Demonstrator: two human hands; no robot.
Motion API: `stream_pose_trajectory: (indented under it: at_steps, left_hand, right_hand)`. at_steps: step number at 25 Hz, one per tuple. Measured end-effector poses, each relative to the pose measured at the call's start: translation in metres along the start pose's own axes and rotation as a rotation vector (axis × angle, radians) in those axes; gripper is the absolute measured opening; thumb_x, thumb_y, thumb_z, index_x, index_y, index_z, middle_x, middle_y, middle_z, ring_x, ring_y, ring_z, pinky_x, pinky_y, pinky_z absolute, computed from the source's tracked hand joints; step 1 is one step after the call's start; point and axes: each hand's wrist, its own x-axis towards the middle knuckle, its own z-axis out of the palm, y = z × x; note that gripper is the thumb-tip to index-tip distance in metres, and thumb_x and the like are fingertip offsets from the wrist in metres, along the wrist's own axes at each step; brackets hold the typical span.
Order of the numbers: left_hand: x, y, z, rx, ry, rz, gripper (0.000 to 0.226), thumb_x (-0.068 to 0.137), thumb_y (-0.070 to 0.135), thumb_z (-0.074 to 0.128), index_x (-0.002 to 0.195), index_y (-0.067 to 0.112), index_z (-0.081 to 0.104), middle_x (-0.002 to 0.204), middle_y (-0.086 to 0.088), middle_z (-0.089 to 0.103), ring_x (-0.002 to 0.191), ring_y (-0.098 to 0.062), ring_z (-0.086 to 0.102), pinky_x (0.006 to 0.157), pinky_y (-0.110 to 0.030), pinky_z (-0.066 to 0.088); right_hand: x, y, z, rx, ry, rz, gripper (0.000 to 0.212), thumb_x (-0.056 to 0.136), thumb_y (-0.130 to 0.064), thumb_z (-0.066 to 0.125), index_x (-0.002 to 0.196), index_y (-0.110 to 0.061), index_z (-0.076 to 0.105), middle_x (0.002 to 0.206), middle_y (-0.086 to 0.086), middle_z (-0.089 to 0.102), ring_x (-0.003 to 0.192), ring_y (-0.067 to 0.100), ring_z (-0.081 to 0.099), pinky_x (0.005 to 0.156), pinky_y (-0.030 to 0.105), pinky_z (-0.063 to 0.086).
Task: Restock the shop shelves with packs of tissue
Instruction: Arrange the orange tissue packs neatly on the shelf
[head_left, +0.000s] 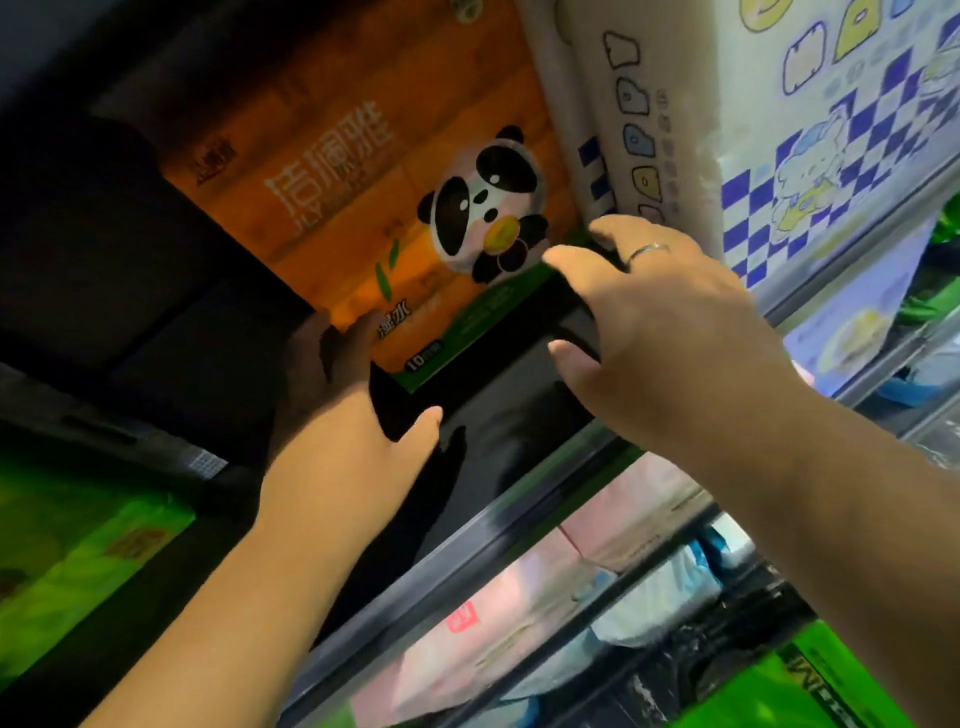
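Green pack (78, 540) lies at lower left of the frame. Left hand (332, 379), centre, has a wide grip, its straight fingers touching the lower left corner of the orange pack (363, 171), which sits on the dark shelf (519, 431) at upper centre. Right hand (670, 332), grip wide, fingers spread, holds nothing beside that pack's right corner, below the checked pack (779, 156).
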Motion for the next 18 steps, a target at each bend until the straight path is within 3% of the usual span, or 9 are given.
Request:
stream_pose_trajectory:
  at_steps: [2, 4, 6, 9, 12, 15, 18]
  left_hand:
    - [-0.018, 0.015, -0.005, 0.024, -0.086, 0.018, 0.086, 0.077, 0.049, 0.070, 0.147, 0.034, 0.022, 0.153, -0.001, 0.021, 0.132, -0.030, 0.038, 0.101, -0.042, 0.041]
    - [-0.046, 0.041, -0.009, -0.011, -0.098, 0.165, 0.087, 0.077, 0.048, 0.069, 0.148, 0.032, 0.022, 0.152, -0.002, 0.023, 0.138, -0.027, 0.031, 0.107, -0.041, 0.034]
    - [-0.067, 0.070, 0.001, -0.111, -0.098, 0.288, 0.085, 0.078, 0.047, 0.070, 0.148, 0.029, 0.025, 0.151, -0.002, 0.027, 0.142, -0.023, 0.024, 0.113, -0.036, 0.024]
    - [-0.108, 0.119, 0.031, -0.233, -0.180, 0.416, 0.080, 0.076, 0.047, 0.069, 0.143, 0.023, 0.034, 0.146, -0.005, 0.037, 0.138, -0.023, 0.031, 0.115, -0.027, 0.022]
    - [-0.151, 0.169, 0.068, -0.272, -0.325, 0.512, 0.080, 0.073, 0.050, 0.060, 0.143, 0.021, 0.033, 0.147, -0.009, 0.038, 0.136, -0.028, 0.034, 0.113, -0.038, 0.026]
    - [-0.195, 0.213, 0.104, -0.283, -0.434, 0.644, 0.086, 0.070, 0.046, 0.069, 0.143, 0.020, 0.031, 0.146, -0.012, 0.038, 0.137, -0.033, 0.035, 0.111, -0.049, 0.033]
    - [-0.231, 0.240, 0.135, -0.282, -0.524, 0.767, 0.089, 0.071, 0.044, 0.073, 0.143, 0.022, 0.027, 0.147, -0.011, 0.036, 0.138, -0.034, 0.032, 0.110, -0.052, 0.033]
  right_hand:
    - [-0.034, 0.011, -0.012, -0.004, 0.031, 0.033, 0.068, 0.088, -0.052, 0.055, 0.148, -0.034, 0.029, 0.155, 0.008, 0.030, 0.140, 0.033, 0.029, 0.105, 0.050, 0.037]
    - [-0.072, 0.029, -0.015, 0.006, 0.064, 0.083, 0.067, 0.084, -0.050, 0.060, 0.145, -0.031, 0.038, 0.150, 0.013, 0.037, 0.137, 0.036, 0.034, 0.103, 0.054, 0.038]
    - [-0.114, 0.053, -0.014, 0.002, 0.096, 0.160, 0.064, 0.080, -0.047, 0.058, 0.140, -0.026, 0.047, 0.144, 0.016, 0.045, 0.131, 0.039, 0.042, 0.101, 0.056, 0.042]
    - [-0.183, 0.086, -0.001, -0.029, 0.068, 0.300, 0.071, 0.073, -0.048, 0.057, 0.139, -0.023, 0.048, 0.141, 0.017, 0.047, 0.129, 0.039, 0.045, 0.099, 0.056, 0.043]
    - [-0.253, 0.116, 0.012, -0.064, 0.005, 0.443, 0.073, 0.070, -0.044, 0.070, 0.137, -0.023, 0.050, 0.142, 0.016, 0.047, 0.131, 0.038, 0.044, 0.099, 0.060, 0.041]
    - [-0.327, 0.144, 0.028, -0.083, -0.069, 0.624, 0.079, 0.065, -0.041, 0.078, 0.136, -0.023, 0.051, 0.144, 0.015, 0.045, 0.132, 0.037, 0.043, 0.098, 0.062, 0.040]
    - [-0.385, 0.161, 0.045, -0.126, -0.131, 0.752, 0.083, 0.064, -0.043, 0.079, 0.139, -0.022, 0.049, 0.144, 0.017, 0.043, 0.132, 0.037, 0.042, 0.099, 0.061, 0.039]
